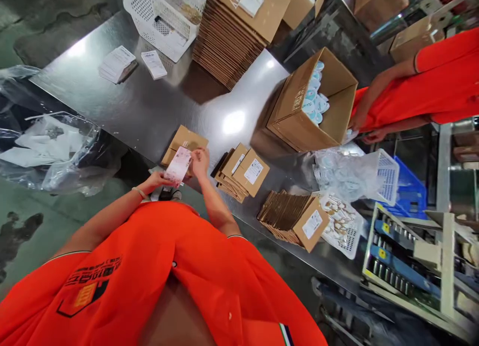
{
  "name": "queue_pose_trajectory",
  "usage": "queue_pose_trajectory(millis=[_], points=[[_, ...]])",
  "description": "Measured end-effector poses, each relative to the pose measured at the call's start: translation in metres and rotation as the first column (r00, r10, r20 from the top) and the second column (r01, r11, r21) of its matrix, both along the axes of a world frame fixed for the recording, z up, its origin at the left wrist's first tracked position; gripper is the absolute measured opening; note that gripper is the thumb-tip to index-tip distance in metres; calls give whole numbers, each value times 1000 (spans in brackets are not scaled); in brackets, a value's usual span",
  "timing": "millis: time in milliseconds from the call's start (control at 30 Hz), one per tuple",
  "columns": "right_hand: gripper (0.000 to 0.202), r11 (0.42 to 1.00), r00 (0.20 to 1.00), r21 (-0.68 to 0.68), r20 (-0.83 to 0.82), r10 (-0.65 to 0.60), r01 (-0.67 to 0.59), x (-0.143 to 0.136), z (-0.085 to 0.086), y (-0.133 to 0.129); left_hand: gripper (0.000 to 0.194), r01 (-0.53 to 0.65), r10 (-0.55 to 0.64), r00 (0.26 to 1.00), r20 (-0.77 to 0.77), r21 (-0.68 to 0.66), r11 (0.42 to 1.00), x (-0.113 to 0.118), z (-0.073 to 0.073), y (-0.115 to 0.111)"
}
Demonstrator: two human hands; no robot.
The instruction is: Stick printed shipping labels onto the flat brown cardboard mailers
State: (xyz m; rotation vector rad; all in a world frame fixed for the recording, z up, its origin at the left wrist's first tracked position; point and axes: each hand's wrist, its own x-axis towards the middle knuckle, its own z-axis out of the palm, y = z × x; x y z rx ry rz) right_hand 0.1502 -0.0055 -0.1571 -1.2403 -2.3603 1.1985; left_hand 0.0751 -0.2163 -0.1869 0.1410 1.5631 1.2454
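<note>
A pinkish printed label sheet (pixel 178 166) is held up in front of my body at the table's near edge. My left hand (pixel 160 180) grips its lower left corner, fingers closed. The fingers of my right hand (pixel 199 161) pinch its right edge. Behind the sheet, and partly hidden by it, a small folded cardboard box (pixel 185 138) lies on the metal table (pixel 149 106). Just right of my right hand are several flat cardboard boxes (pixel 239 171) in a loose pile, with white labels on the top ones.
Label stacks (pixel 118 64), a white basket (pixel 160 24) and a tall cardboard stack (pixel 232 41) stand farther back. To the right are an open carton (pixel 284 111) of round packages, a row of flat boxes (pixel 288 218) and a co-worker's hand (pixel 359 119). A plastic bag (pixel 56 146) with white scraps stands left.
</note>
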Motion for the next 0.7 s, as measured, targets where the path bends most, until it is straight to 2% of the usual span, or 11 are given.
queue_pose_trajectory(millis=[67,133,233,333,400,467,533,600,633,667,700], points=[[16,998,996,20,61,-58,56,-23,-1,35,54,14,-14,999,46,-5,1000,4,-4,4],[16,997,991,25,117,-70,67,-42,-5,58,55,-1,2,996,86,-19,1000,8,-8,7],[16,998,974,48,219,-55,46,-52,-12,67,61,16,-10,996,93,-67,998,9,-15,4],[30,995,954,94,293,-55,29,-49,-15,55,66,79,-75,997,35,-131,988,4,-22,-18],[59,985,943,165,318,-102,51,-47,-15,40,66,78,-81,997,-11,-164,983,-3,-23,-40],[82,967,947,253,308,-92,12,-50,-16,19,66,39,-53,995,-81,-172,984,-10,-21,-60],[80,947,957,289,283,59,-143,-53,-20,-3,65,-8,-21,982,-188,-155,988,-19,-17,-70],[70,918,930,242,270,248,-315,-54,-25,-16,61,-54,10,953,-304,-137,989,-28,-12,-67],[67,917,921,208,272,279,-339,-53,-27,-17,57,-73,22,935,-354,-131,989,-32,-10,-61],[66,933,927,184,281,250,-308,-49,-28,-15,53,-88,29,919,-394,-130,988,-36,-8,-52],[66,958,939,174,300,167,-226,-43,-28,-9,50,-96,29,907,-421,-139,986,-40,-5,-42]])
